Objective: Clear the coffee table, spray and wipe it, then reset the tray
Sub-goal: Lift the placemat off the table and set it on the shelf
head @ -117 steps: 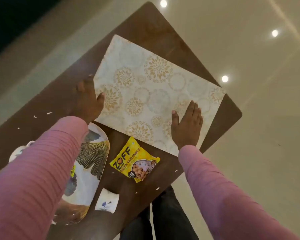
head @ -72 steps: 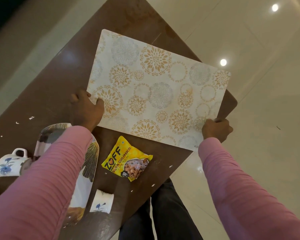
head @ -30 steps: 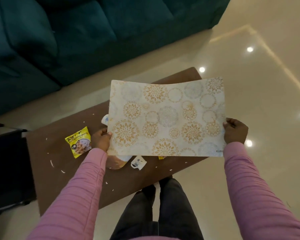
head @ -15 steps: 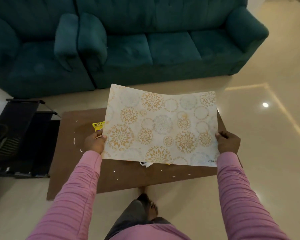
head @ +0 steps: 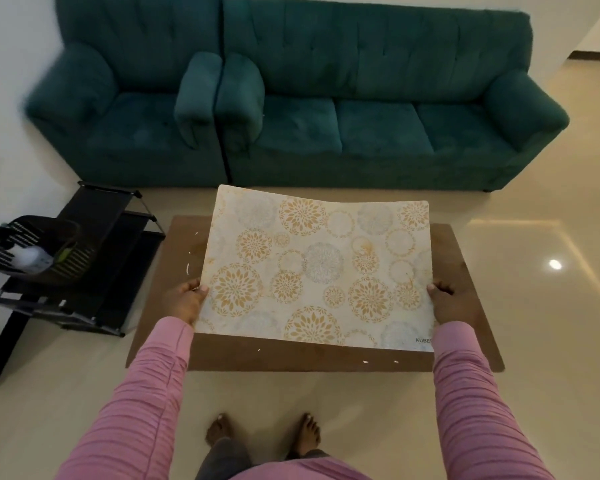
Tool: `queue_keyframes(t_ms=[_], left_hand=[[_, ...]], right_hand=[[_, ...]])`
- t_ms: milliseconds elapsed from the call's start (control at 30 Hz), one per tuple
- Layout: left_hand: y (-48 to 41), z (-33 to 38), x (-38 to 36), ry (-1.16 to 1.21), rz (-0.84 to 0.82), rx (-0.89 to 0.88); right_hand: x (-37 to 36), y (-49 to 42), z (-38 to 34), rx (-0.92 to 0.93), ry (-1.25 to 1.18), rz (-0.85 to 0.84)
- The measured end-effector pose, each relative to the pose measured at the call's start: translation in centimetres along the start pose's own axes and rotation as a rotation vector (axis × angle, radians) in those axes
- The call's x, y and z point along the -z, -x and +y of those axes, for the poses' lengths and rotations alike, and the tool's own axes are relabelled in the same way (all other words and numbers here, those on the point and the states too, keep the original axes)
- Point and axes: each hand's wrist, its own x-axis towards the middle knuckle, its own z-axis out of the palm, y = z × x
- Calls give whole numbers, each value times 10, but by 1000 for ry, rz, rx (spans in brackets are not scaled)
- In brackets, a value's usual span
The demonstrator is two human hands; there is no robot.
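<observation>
Your left grip [head: 184,301] is clamping the left short edge of the placemat [head: 319,268], thumb lying on the patterned top face and the fingers tucked under it out of sight. Your right grip [head: 445,303] is pinching the opposite short edge the same way, thumb on top. Both grips are sitting toward the near end of those edges, so most of the placemat is stretching away from you beyond them, and only a narrow strip is lying on your side of them. It is spanning the whole gap between your grips, nearly level, with its far left corner bowing upward a little. You are holding it above the brown tabletop [head: 465,271], which is showing around it on the left, right and near sides. Small white crumbs [head: 366,362] are lying on the tabletop along the near strip and by the left end. What is under the placemat is hidden.

Beyond the tabletop a green sofa [head: 361,98] is standing beside a matching armchair [head: 129,98]. To your left, a black rack [head: 94,254] is carrying a dark basket [head: 32,251].
</observation>
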Motion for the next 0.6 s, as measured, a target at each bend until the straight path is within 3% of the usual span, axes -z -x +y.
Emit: queue_keyframes(t_ms=[300,600], left_hand=[[-34,21,110,-19,57,-68],[-82,49,235,-76,54,-125]], right_hand=[[-71,84,-40,45,84,-32],[-168,175,-57,41,14,-31]])
